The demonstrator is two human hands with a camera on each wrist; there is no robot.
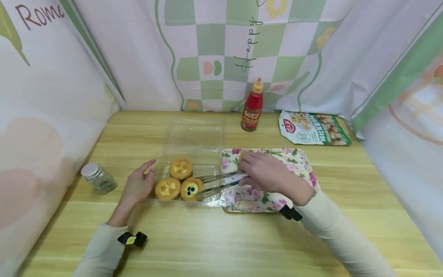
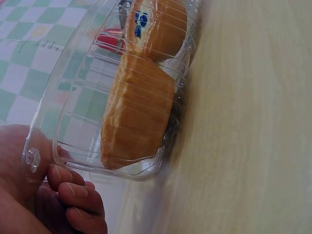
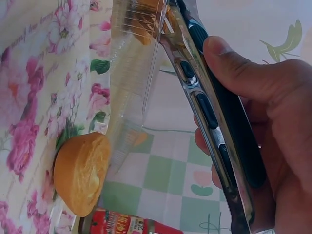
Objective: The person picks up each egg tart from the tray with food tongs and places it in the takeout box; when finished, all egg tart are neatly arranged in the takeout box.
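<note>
My left hand [image 1: 139, 182] is at the left edge of a clear plastic container [image 1: 207, 202]. Its fingers curl at the container's rim [image 2: 33, 158] in the left wrist view. Inside the container sit two tarts with yellow patterned tops, a rear tart [image 1: 181, 168] and a left tart [image 1: 167, 188], plus a blueberry tart [image 1: 188, 187]. My right hand [image 1: 264, 171] grips metal tongs [image 1: 216, 188], with their spread tips beside and over the blueberry tart. Another tart [image 3: 80, 173] stands on the floral tray [image 1: 238, 200], partly hidden by my right hand in the head view.
A red sauce bottle [image 1: 252, 109] stands behind the tray, near the curtain. At the back right lies a printed food packet [image 1: 315, 129]. A small glass jar with a white lid [image 1: 100, 179] stands left of my left hand. The container's lid [image 1: 195, 136] lies folded back.
</note>
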